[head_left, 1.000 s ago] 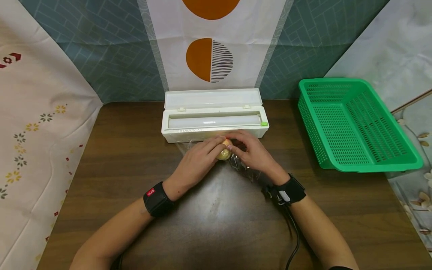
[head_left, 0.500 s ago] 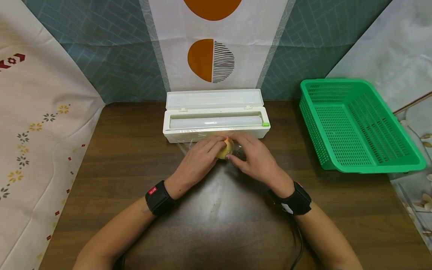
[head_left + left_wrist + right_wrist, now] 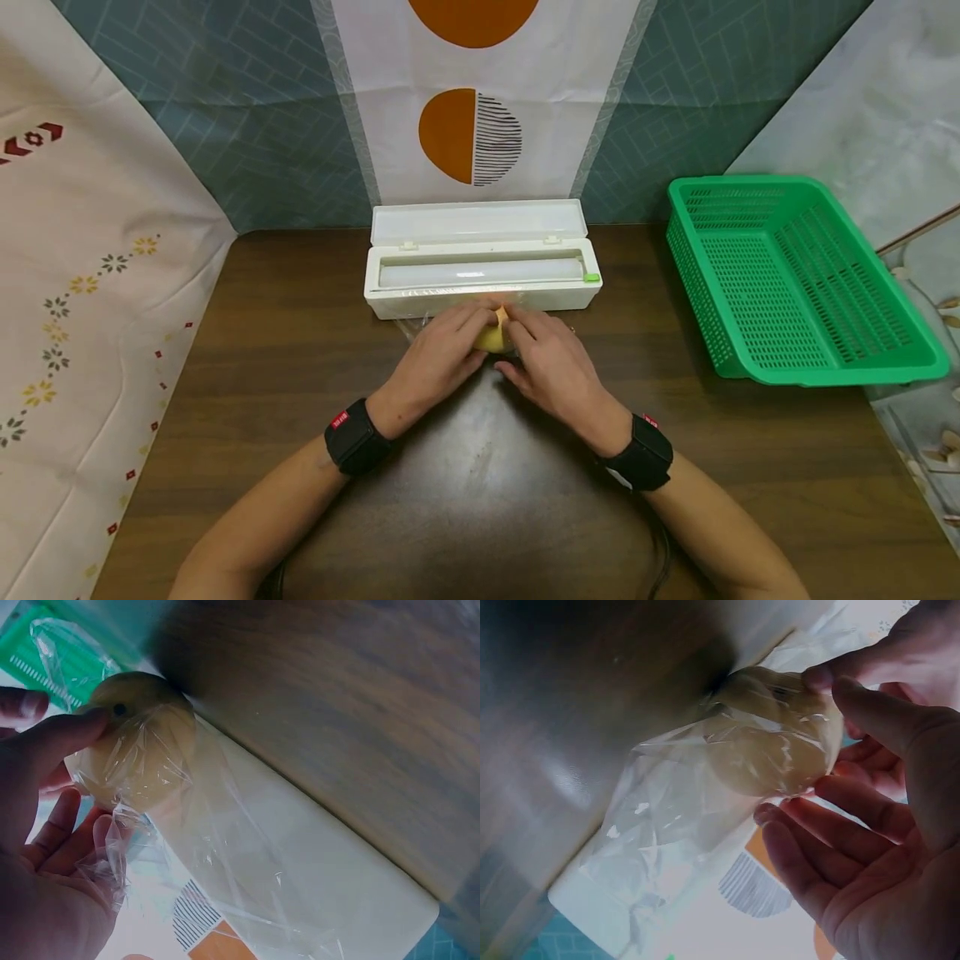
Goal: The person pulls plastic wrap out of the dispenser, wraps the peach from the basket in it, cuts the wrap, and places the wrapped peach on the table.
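A round yellow fruit (image 3: pixel 492 335) with a dark spot at its end, perhaps an apple or pear, is between my two hands. Clear plastic film (image 3: pixel 656 802) drapes over it in wrinkles and spreads to its side. My left hand (image 3: pixel 442 350) holds the fruit with the thumb on it and the fingers curled behind. From the other side my right hand (image 3: pixel 555 367) grips the fruit through the film, thumb and fingertips against it. Just behind stands a white film dispenser box (image 3: pixel 480 298), its lid raised and a roll (image 3: pixel 480 272) inside.
A green plastic basket (image 3: pixel 810 292) stands at the right of the brown wooden table (image 3: pixel 300 367). A green slider (image 3: pixel 592 277) sits at the box's right end. Patterned cloths (image 3: pixel 277 150) hang behind and beside the table. A cable trails from the right wrist.
My right hand first drew back slightly from the fruit, then closed in over its right side, bringing the loose film in with it. The left hand stays on the fruit.
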`<action>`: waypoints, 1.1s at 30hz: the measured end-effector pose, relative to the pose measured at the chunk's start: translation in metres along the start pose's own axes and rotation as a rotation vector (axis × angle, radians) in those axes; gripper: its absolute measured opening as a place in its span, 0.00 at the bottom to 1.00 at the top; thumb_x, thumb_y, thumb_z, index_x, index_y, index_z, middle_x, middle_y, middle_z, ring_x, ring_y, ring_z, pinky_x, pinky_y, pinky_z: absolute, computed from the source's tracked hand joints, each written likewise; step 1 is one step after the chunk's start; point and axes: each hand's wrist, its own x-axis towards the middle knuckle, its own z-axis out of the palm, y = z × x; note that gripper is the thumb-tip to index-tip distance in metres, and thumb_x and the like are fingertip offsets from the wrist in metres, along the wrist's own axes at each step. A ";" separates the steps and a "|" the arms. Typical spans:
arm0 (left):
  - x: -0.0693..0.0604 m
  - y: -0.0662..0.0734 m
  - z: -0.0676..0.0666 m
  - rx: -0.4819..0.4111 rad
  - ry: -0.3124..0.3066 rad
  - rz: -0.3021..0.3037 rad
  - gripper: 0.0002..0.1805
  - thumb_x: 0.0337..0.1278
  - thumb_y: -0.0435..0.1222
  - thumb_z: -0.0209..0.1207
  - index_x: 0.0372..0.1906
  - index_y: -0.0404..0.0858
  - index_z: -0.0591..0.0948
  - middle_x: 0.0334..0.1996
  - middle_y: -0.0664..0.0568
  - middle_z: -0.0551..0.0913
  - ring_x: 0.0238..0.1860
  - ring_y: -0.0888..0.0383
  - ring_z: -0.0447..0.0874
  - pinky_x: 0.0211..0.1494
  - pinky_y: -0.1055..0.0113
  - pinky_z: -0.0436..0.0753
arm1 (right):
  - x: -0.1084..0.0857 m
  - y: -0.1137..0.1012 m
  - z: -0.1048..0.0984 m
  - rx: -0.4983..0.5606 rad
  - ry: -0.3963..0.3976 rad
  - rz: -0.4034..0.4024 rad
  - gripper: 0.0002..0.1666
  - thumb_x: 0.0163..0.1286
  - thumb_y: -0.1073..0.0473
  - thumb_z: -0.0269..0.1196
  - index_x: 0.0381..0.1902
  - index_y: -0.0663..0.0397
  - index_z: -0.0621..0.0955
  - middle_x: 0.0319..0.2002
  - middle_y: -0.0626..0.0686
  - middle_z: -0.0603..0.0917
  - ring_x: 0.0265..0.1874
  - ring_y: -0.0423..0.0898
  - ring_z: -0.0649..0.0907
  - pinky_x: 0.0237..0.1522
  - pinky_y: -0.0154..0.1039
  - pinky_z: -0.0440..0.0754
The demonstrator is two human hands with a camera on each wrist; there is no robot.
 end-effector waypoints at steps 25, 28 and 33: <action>0.009 -0.012 -0.002 -0.132 -0.037 -0.083 0.35 0.58 0.35 0.77 0.69 0.36 0.75 0.55 0.48 0.85 0.58 0.51 0.83 0.61 0.56 0.83 | 0.017 0.022 0.006 0.205 -0.012 0.034 0.42 0.57 0.57 0.84 0.65 0.64 0.77 0.53 0.59 0.86 0.50 0.54 0.86 0.52 0.49 0.85; 0.010 -0.013 -0.003 -0.140 -0.046 -0.098 0.36 0.58 0.35 0.77 0.70 0.37 0.75 0.55 0.49 0.85 0.59 0.52 0.83 0.60 0.56 0.83 | 0.018 0.023 0.006 0.245 -0.020 0.032 0.41 0.59 0.58 0.83 0.66 0.64 0.77 0.54 0.60 0.86 0.51 0.53 0.86 0.52 0.49 0.85; 0.009 -0.015 -0.005 -0.153 -0.062 -0.128 0.35 0.59 0.36 0.77 0.70 0.37 0.76 0.56 0.49 0.85 0.58 0.52 0.84 0.59 0.56 0.83 | 0.019 0.027 0.007 0.302 -0.049 0.053 0.41 0.61 0.57 0.81 0.68 0.63 0.77 0.55 0.59 0.85 0.53 0.53 0.85 0.54 0.50 0.85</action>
